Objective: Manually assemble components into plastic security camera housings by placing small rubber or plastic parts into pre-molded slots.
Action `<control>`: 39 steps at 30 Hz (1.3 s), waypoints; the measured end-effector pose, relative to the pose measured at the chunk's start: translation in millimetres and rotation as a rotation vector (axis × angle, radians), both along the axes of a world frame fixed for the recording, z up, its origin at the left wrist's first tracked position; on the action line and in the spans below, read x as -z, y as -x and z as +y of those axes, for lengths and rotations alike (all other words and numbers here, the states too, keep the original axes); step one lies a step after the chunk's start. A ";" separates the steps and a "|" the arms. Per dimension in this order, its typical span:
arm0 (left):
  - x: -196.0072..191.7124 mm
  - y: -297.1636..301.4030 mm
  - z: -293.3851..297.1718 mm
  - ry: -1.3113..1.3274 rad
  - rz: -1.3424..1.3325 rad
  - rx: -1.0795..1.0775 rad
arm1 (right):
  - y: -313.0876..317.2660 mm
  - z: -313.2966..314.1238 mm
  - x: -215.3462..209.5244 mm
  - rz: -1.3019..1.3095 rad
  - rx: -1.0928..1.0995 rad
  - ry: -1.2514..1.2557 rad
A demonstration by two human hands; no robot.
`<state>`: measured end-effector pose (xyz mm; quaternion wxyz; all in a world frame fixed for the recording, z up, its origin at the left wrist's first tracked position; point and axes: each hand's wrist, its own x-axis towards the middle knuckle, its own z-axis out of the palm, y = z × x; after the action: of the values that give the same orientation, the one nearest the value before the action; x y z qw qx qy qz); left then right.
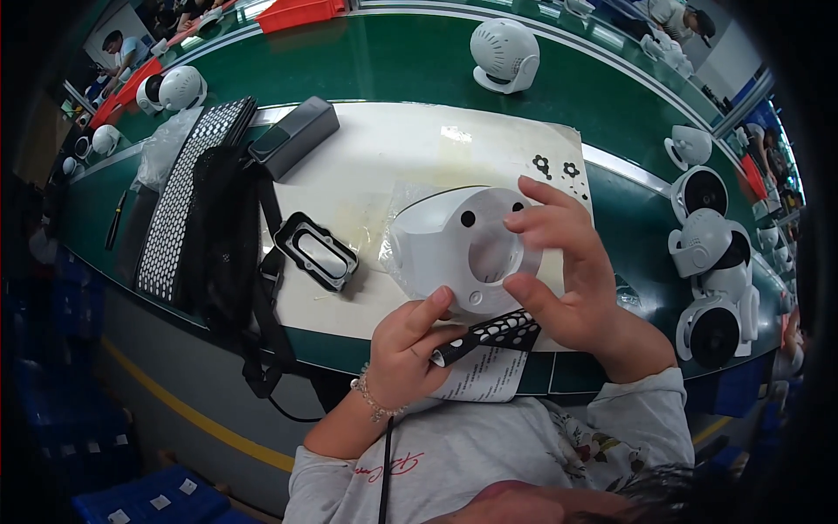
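Head: white housing (436,249) crosswise, opening (497,258) upward.

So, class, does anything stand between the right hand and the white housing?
Nothing visible does: the right hand has its thumb and fingertips right at the white housing. The rolled dotted sheet by the left hand shows lower in the picture, outside that space.

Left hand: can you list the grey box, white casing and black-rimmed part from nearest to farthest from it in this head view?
1. White casing: against the left hand's thumb.
2. Black-rimmed part: ahead and left, on the sheet.
3. Grey box: at the sheet's far left corner.
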<state>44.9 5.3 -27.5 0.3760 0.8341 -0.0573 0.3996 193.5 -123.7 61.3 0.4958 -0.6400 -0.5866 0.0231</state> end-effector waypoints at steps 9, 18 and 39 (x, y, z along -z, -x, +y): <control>3.9 -0.2 -0.6 0.050 0.025 0.020 | 18.0 2.5 0.5 -0.254 0.077 0.218; 4.6 -2.5 -1.7 0.057 -0.008 0.003 | 33.9 -22.8 5.0 -0.934 0.263 0.280; 7.2 -1.3 -1.4 -0.009 -0.011 0.008 | 1.0 -33.3 20.4 0.188 0.052 0.039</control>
<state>46.2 3.9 -34.7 0.3736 0.8332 -0.0643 0.4026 192.5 -157.0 40.9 0.5363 -0.6597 -0.5202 0.0815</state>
